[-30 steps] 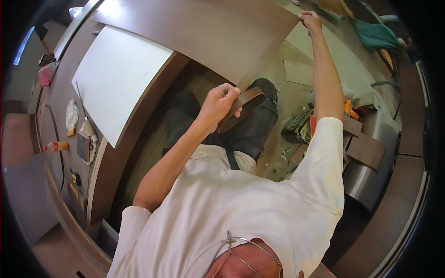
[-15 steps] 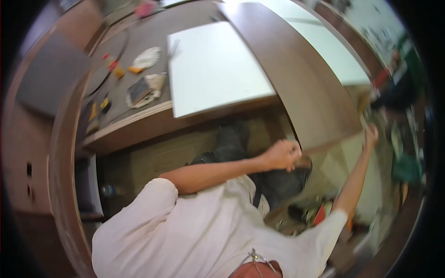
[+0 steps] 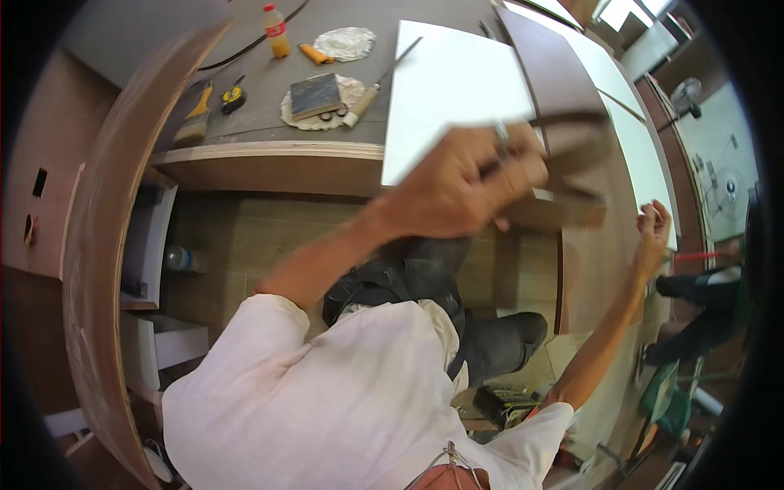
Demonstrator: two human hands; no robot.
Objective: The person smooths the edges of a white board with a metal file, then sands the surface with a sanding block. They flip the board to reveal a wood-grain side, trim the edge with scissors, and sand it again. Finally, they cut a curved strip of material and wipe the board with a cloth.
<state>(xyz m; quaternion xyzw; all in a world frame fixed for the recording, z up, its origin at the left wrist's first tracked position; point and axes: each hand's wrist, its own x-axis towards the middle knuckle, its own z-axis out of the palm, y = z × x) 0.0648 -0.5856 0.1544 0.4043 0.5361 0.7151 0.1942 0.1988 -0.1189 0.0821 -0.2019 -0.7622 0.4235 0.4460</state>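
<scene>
My left hand (image 3: 465, 180), raised above the gap in front of the bench, has its fingers curled around a thin brown strip (image 3: 572, 212) that bends in a loop and is smeared by motion. Behind the strip lies a long brown panel (image 3: 596, 278), its near end jutting past the bench. My right hand (image 3: 652, 233) is at that panel's right side, close to a white panel (image 3: 629, 139). Its fingers are bent together, and what they hold, if anything, cannot be made out. A second white panel (image 3: 457, 90) rests on the bench, left of the brown one.
On the grey bench top (image 3: 245, 73) are a brush (image 3: 196, 118), a tape measure (image 3: 233, 98), a sanding block (image 3: 317, 95), a bottle (image 3: 276, 33) and a white cloth (image 3: 345, 44). A brown board (image 3: 106, 245) stands at left. Another person's legs (image 3: 694, 306) show at right.
My left hand has risen from the brown panel's near corner, and the looped strip now shows in it. My right hand stays by the panel's right side. The whole view has shifted.
</scene>
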